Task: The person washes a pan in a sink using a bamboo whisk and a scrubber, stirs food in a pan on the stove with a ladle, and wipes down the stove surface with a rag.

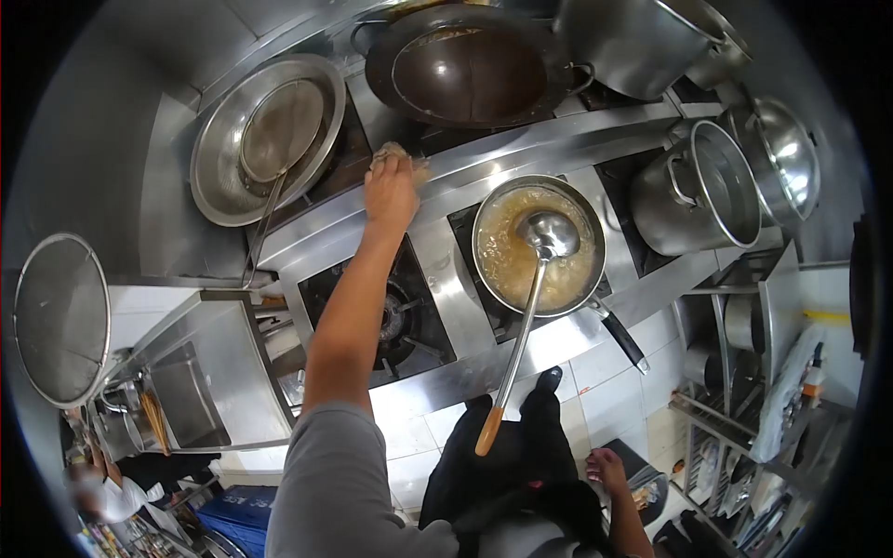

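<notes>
My left hand (391, 193) reaches forward over the steel stove and is closed on a crumpled, brownish cloth (400, 158), pressed against the ledge behind the front burners. My right hand (608, 470) hangs low by my side, fingers loosely bent, with nothing visible in it. Between the two sits a frying pan (502, 251) of bubbling, yellowish liquid on a burner. A long ladle (549, 234) rests with its bowl in that pan, its wooden handle sticking out over the front edge.
Behind the cloth stands a large dark wok (465, 79). A steel basin (219, 177) holding a round strainer (282, 130) is at the left rear. Tall pots (670, 209) stand on the right. A bare burner (395, 316) lies under my left forearm. Another person (121, 493) is at far left.
</notes>
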{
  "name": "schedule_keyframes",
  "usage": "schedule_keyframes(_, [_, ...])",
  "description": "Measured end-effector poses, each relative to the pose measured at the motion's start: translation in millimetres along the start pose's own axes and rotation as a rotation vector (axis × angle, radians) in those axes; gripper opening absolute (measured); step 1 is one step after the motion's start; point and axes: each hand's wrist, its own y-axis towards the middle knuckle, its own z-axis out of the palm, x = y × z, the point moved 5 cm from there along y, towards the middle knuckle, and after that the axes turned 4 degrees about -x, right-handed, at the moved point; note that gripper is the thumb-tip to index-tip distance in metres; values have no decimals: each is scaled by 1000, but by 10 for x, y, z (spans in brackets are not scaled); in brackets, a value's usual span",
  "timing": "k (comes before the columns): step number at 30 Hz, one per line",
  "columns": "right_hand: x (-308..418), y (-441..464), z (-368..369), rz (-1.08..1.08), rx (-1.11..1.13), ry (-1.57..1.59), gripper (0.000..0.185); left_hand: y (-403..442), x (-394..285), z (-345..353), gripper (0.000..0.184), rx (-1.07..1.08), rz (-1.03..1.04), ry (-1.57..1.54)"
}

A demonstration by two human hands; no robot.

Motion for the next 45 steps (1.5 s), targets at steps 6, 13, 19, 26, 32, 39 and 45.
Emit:
schedule_keyframes(6, [-896,282,-97,183,58,59,24,165,-461,391,40,16,176,-190])
schedule_keyframes(13, [-796,193,-157,2,41,152,31,190,-208,308,47,-55,121,-99])
schedule_keyframes(19, [-886,191,-268,88,31,214,33,39,-253,147,37,-34,206,-12])
schedule_keyframes(26, [-1229,299,-370,137,17,154,29,108,-374,-11,41,-15,284,56])
schedule_keyframes(32, [-1142,146,-460,31,-42,264,23,-87,16,-44,45,43,50,3])
schedule_keyframes(39, [-1137,285,-628,127,-55,180,22,34,-459,13,52,112,102,105])
schedule_keyframes(45, [-658,312,-352,48,-16,183,25,108,-399,35,55,75,208,116])
